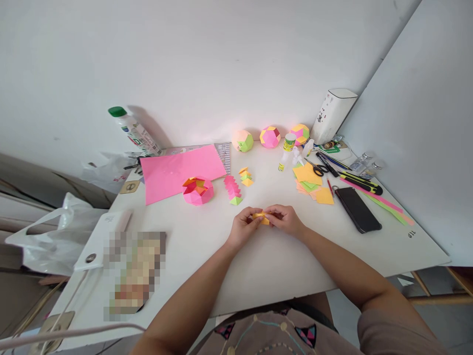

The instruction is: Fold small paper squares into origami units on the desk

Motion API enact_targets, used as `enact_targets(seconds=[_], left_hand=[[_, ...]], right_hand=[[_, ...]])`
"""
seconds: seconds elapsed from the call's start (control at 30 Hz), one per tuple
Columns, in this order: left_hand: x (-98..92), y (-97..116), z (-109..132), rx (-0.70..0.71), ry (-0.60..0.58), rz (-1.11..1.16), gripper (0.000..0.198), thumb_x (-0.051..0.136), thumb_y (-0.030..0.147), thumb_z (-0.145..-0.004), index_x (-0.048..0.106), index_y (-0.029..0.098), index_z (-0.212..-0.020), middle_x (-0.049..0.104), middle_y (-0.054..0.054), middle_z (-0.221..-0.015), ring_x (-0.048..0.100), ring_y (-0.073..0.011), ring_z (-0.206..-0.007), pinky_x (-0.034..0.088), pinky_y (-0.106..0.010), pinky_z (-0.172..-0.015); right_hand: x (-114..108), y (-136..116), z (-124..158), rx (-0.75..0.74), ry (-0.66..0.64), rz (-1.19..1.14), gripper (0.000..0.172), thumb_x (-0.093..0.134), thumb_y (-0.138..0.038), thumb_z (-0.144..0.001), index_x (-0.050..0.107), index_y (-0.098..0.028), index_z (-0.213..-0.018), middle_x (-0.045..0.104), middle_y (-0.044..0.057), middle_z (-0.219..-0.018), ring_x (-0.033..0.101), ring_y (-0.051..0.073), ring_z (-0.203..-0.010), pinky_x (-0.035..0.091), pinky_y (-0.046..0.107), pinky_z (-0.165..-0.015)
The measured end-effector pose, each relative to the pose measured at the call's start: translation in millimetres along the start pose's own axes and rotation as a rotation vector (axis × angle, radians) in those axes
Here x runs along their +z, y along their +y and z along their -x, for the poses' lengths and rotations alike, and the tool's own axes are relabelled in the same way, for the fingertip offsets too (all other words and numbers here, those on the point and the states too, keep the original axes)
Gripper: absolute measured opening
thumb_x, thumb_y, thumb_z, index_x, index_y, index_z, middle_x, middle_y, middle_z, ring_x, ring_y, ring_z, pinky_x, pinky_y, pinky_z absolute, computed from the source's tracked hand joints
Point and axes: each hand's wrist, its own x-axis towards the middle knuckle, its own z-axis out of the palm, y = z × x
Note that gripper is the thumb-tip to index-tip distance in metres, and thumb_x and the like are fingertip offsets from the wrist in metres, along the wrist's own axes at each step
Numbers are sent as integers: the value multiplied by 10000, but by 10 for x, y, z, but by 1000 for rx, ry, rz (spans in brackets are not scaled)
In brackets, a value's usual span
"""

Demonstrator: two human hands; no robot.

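Observation:
A small yellow-orange paper piece [264, 221] is pinched between both hands above the white table. My left hand [244, 224] holds its left side, thumb and fingers closed on it. On its right side, my right hand [286, 220] grips it the same way. Beyond the hands lie a row of folded pink paper pieces [231, 186] with a green one at the near end, and a short stack of folded yellow and green pieces [246, 176]. A partly built pink paper ball [198, 191], open at the top, sits to the left.
Three paper balls [270, 137] line the wall. Loose paper squares [308, 175], scissors [320, 169], a glue bottle [289, 142] and a black phone [357, 209] lie right. Pink sheet [177, 170], white bottle [138, 134] and a pixelated object [138, 271] are left.

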Motion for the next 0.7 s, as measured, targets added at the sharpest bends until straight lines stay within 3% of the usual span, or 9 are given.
enact_targets(seconds=[0.27,0.57,0.7], left_hand=[[-1,-9,-7,61,-4,55,238,663,343,-712,635,199,-899,592,-1,-800,561,-118,-718,470,-263,-672],[14,1,-7,12,8,47,238,651,392,-724,617,191,-846,541,18,-661,493,-84,-547,423,-213,-483],[17,33,-1,52,-5,30,232,649,387,-731,617,178,-825,558,-22,-835,565,-89,-602,439,-201,-469]], right_hand=[[-4,-17,6,-69,-14,55,190,565,-340,-806,644,-174,-856,656,36,-754,598,107,-524,505,238,-517],[24,14,26,-161,18,145,218,614,-329,-763,652,-184,-922,657,29,-722,573,116,-565,483,231,-517],[37,29,24,-194,44,202,191,577,-321,-790,660,-180,-888,667,36,-723,560,110,-542,471,227,-505]])
